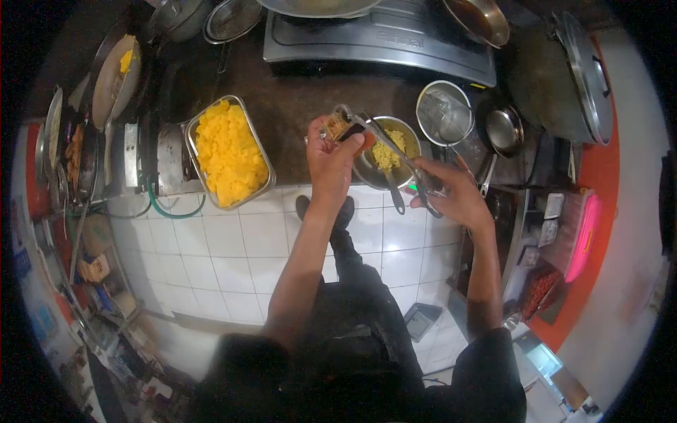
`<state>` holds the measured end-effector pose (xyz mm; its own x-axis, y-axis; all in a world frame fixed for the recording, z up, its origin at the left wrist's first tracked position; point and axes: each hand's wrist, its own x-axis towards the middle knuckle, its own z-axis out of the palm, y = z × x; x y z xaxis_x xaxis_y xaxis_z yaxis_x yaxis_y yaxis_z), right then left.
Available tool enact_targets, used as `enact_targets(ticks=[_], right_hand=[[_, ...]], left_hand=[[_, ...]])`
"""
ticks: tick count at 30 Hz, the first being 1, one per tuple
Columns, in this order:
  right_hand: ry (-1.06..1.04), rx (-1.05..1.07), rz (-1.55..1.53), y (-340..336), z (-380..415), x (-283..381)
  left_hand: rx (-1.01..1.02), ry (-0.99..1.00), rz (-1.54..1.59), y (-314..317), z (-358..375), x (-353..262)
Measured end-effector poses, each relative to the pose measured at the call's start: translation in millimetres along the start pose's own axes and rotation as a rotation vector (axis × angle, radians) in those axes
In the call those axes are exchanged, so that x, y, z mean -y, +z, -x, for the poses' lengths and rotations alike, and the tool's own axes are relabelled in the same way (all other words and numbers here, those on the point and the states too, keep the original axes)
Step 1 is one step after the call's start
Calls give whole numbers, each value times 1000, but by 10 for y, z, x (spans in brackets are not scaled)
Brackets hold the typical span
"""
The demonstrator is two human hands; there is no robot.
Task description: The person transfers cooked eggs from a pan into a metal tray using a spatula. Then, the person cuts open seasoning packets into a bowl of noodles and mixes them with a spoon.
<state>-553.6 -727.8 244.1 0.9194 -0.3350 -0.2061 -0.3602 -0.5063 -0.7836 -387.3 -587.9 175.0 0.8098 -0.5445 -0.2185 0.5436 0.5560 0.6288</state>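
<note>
My left hand (pixel 331 158) is closed around a small clear packet (pixel 337 125) with brownish contents. In my right hand (pixel 455 194) is a pair of scissors (pixel 388 139), its long blades reaching left to the packet's edge. Just below the packet is a metal bowl (pixel 367 173) holding crumbly yellow food (pixel 389 149). A spoon or similar utensil (pixel 397 194) rests in it, its handle sticking out over the front rim. The scissors cover part of the bowl.
Left on the dark counter stands a metal tray (pixel 266 185) heaped with yellow chunks (pixel 229 155). A sieve (pixel 444 113) and small pan (pixel 504 130) lie at the right, near a big lidded pot (pixel 550 84). Behind is a gas stove (pixel 395 49).
</note>
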Motion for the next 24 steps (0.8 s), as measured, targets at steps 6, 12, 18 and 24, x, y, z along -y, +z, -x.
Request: enact_targets(ticks=[6,12,18,24], right_hand=[[70,21,23,-67,66,107],[60,-9,53,-59,119,-31],[60,15,45,-104,154,-54],[24,1,32,-82,143,-77]], left_hand=[[5,-25,-9,50,39,60],[21,-59,-43,125,88,152],[38,-96,-73,118,97,185],[39,-98,-141,115,104,212]])
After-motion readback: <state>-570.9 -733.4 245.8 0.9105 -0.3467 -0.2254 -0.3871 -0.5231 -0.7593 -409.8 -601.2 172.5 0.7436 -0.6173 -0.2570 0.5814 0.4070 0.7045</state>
